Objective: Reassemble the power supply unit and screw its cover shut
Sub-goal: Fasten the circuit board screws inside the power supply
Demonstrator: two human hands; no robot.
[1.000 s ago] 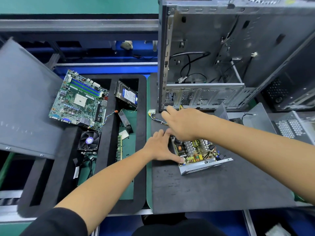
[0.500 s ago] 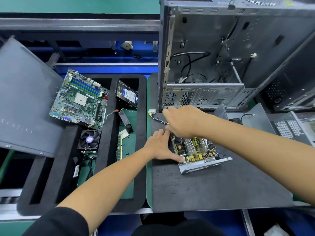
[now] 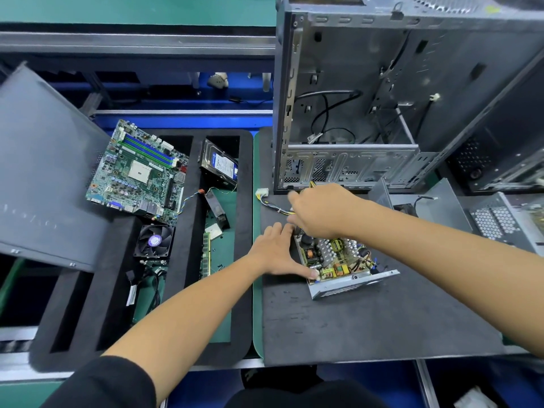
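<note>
The open power supply unit [image 3: 347,267] lies on the dark grey mat [image 3: 368,325], its circuit board with coils and capacitors exposed and its metal base tilted toward me. My left hand [image 3: 278,253] rests flat against the unit's left side, thumb laid along its near left corner. My right hand [image 3: 322,210] is curled over the unit's far left corner, where the yellow and black cable bundle [image 3: 272,201] leaves it; whether the fingers pinch the cables is hidden. The bundle's white plug lies to the left on the mat. A grey metal cover [image 3: 435,201] sits behind my right forearm.
An open computer case [image 3: 382,98] stands upright just behind the unit. A black foam tray [image 3: 247,231] on the left holds a motherboard [image 3: 138,172], hard drive [image 3: 219,164], cooling fan [image 3: 154,241] and memory stick. A grey side panel [image 3: 38,172] leans at far left. Perforated metal housing [image 3: 494,222] sits at right.
My right hand has shifted slightly toward me and down over the unit's far corner. My left hand and the unit stay in place.
</note>
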